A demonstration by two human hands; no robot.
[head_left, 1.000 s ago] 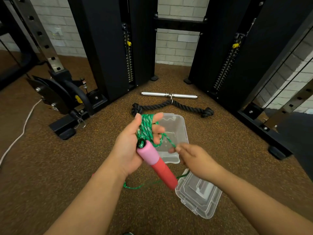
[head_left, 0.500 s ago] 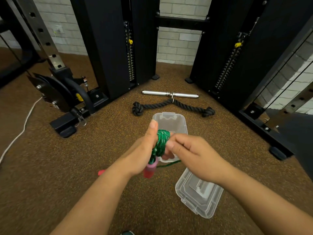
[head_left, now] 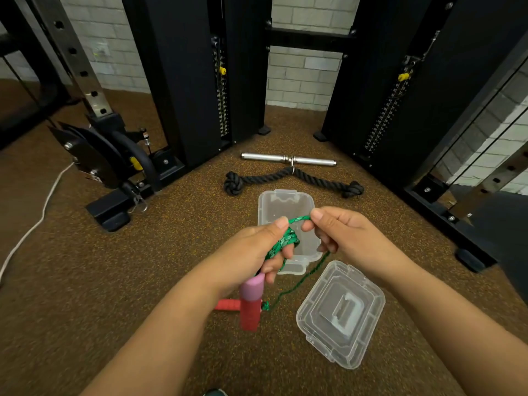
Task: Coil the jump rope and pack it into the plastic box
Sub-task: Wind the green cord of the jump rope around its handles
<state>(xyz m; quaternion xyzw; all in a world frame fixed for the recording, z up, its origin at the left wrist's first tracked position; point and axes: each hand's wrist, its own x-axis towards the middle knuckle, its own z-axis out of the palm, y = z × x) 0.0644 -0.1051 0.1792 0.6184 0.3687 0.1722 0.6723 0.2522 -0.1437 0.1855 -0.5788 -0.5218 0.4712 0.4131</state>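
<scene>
Green jump rope (head_left: 285,241) is coiled around the left hand (head_left: 251,252), which clenches one pink handle (head_left: 251,292). Right hand (head_left: 348,238) fingers pinch a strand above the open plastic box (head_left: 285,201). Lid (head_left: 341,312) and second handle (head_left: 227,304) lie on the floor (head_left: 85,281); beyond the box, black rope attachment (head_left: 291,181) and steel bar (head_left: 288,159).

one head-worn wide-angle view; looks forward and down at the floor (head_left: 85,281); hands close below

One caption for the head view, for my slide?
Both hands wind green jump rope above an open plastic box.
</scene>
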